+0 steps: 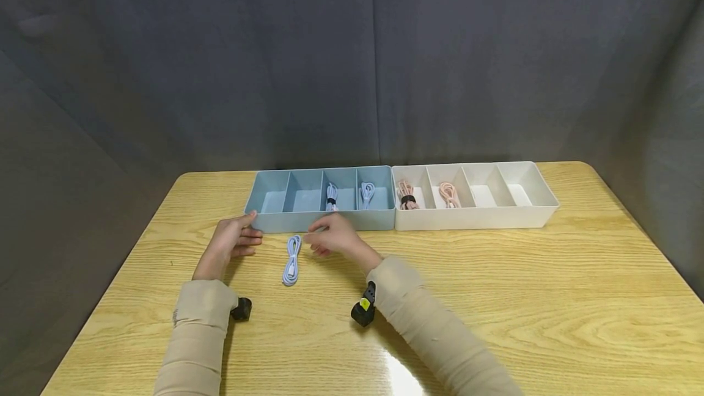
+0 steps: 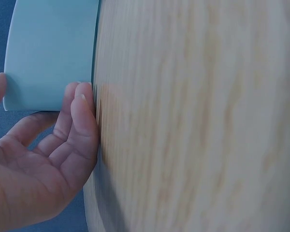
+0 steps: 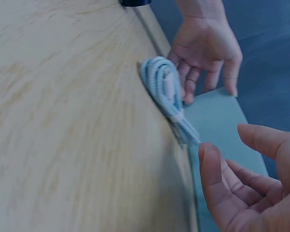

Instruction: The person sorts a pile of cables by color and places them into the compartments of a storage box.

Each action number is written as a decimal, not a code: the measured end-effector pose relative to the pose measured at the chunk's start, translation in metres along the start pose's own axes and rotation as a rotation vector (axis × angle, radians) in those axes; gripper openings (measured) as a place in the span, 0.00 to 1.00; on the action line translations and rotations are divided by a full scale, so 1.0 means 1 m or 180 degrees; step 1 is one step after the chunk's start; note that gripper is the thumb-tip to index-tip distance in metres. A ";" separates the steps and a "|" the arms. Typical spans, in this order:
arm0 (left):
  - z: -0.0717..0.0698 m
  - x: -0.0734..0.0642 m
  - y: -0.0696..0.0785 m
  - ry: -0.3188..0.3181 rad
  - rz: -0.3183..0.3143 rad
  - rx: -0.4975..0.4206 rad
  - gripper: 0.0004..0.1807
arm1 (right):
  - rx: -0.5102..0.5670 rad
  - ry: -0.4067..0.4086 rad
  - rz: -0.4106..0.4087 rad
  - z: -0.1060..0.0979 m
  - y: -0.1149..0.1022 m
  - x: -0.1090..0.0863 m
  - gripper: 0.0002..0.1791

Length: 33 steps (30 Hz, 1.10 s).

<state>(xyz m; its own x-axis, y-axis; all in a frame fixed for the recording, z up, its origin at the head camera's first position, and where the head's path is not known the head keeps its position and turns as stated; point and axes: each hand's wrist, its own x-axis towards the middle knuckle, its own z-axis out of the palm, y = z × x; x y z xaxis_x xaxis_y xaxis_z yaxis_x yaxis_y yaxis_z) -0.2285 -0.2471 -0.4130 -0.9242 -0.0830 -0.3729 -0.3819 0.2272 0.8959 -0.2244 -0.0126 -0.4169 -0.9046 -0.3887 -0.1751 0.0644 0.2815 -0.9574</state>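
Observation:
A bundled light-blue cable [image 1: 292,260] lies on the table in front of the blue divided box [image 1: 324,222]. My left hand [image 1: 233,238] rests against the box's left front corner. In the left wrist view its thumb meets the upper rim, with the other fingers, loosely bent, by the lower edge. My right hand [image 1: 335,235] hovers at the box's front, just right of the cable. Seen from the right wrist, that hand [image 3: 256,183] has thumb and fingers apart, with nothing between them, and a fingertip appears close to the cable's end [image 3: 191,135].
Two light-blue cables [image 1: 332,196] lie in the blue box's two right compartments. A white divided box [image 1: 473,219] adjoins it on the right, with pink cables [image 1: 407,195] in its two left compartments. Behind the wooden table [image 1: 550,310] hangs a dark grey curtain [image 1: 352,66].

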 end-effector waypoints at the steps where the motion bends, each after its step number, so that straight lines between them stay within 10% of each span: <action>1: 0.000 0.000 0.000 0.0003 -0.0005 -0.0002 0.35 | 0.0048 -0.0014 0.0049 0.002 0.001 0.001 0.19; 11: -0.003 0.007 -0.007 -0.0043 -0.0044 -0.0008 0.38 | -0.0027 0.0015 0.0186 0.021 0.004 0.003 0.29; 19: -0.009 0.041 -0.035 0.0114 0.0054 -0.0005 0.40 | -0.0386 0.0166 0.0113 0.029 0.007 0.006 0.28; 26: -0.009 0.036 -0.030 0.0044 0.0097 0.0013 0.41 | -0.0605 0.0292 0.0158 0.033 0.006 0.008 0.27; 33: -0.005 0.017 -0.016 0.0002 0.0097 0.0001 0.40 | -0.1523 0.0429 -0.0006 0.038 0.000 0.009 0.22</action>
<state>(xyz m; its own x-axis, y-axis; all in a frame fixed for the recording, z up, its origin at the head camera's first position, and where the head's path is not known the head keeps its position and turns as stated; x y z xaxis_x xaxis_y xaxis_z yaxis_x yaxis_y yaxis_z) -0.2381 -0.2573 -0.4320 -0.9354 -0.0768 -0.3452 -0.3535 0.2300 0.9067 -0.2162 -0.0492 -0.4273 -0.9530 -0.2815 -0.1118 -0.1095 0.6643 -0.7394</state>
